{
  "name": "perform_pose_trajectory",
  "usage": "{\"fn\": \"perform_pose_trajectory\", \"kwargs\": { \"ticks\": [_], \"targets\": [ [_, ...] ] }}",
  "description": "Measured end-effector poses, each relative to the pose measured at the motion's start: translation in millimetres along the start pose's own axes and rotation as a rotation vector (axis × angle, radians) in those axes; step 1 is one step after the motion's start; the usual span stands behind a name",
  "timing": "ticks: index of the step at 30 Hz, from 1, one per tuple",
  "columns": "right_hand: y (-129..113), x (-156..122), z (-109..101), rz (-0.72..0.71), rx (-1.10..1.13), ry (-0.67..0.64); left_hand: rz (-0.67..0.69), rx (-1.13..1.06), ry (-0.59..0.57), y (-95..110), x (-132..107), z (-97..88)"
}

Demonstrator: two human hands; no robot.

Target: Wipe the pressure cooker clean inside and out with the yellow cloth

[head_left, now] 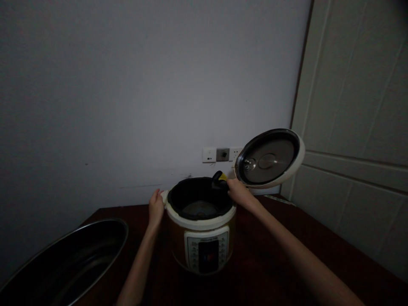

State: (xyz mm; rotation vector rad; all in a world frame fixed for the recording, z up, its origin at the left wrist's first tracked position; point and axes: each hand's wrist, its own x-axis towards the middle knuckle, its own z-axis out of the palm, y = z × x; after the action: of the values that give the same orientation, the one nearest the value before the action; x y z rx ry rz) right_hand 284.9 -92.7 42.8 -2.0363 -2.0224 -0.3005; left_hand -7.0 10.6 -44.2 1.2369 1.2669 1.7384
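Note:
In the head view an electric pressure cooker point(201, 223) stands upright on the dark table, with a control panel on its front. Its dark inside shows a round plate at the bottom. My left hand point(156, 207) is closed around the white side handle at the cooker's left. At the right rim, my right hand point(238, 192) grips a black item with a yellow patch point(219, 181), held over the opening; its kind is unclear in the dim light. The raised lid point(270, 159) tilts up at the right, just beyond my right hand, its metal underside showing.
A large metal basin or pot point(73, 255) sits at the front left, partly out of view. Behind the cooker, sockets point(209, 154) are set in the grey wall point(127, 85). A pale panelled door or cabinet point(357, 127) borders the dark red table point(287, 238) on the right.

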Motion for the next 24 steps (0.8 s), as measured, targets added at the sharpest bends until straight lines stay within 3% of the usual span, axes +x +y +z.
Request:
{"fn": "perform_pose_trajectory", "kwargs": {
  "ticks": [4,7,14,24],
  "targets": [
    [3.8,-20.6,-1.1,0.028,0.096,0.071,-0.029,0.028,0.041,4.1,-2.7,0.9],
    [7.1,-44.6,2.5,-0.033,0.263,0.214,-0.014,0.014,0.041,3.8,-3.7,1.8],
    [-1.4,-104.0,25.5,-0.133,0.528,0.42,0.013,0.035,0.045,4.6,-5.6,1.5],
    [-35.4,-145.6,48.7,-0.389,0.512,0.573,-0.004,0.025,0.03,5.2,-2.9,-0.4]
  ]
}}
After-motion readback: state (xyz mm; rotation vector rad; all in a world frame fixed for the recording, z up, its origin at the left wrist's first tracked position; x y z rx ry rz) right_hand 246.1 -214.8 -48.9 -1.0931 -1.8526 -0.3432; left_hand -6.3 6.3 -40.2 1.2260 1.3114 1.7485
